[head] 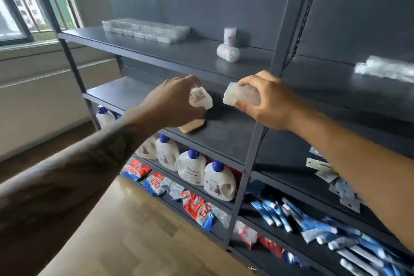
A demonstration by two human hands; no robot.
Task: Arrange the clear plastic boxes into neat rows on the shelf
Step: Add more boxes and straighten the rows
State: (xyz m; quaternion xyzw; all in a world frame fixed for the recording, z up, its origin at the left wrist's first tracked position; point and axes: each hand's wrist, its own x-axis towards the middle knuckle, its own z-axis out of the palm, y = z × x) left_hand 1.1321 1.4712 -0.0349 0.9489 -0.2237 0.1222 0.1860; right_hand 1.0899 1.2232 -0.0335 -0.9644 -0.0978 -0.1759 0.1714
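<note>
My left hand (173, 102) grips a clear plastic box (201, 98) with a printed label, held in the air in front of the middle shelf. My right hand (266, 101) grips a second clear box (238, 94) tilted on its side, a little to the right of the first. Several clear boxes (145, 29) lie in rows at the back left of the upper shelf (156, 51). Two more clear containers (228, 46) sit further right on that shelf, one upright behind one on its side.
A dark upright post (284, 36) divides the shelving. A blurred pile of clear packs (385, 69) lies on the right bay. A tan sponge-like block (192, 126) rests on the middle shelf. White detergent bottles (192, 168) and packets (197, 208) fill lower shelves.
</note>
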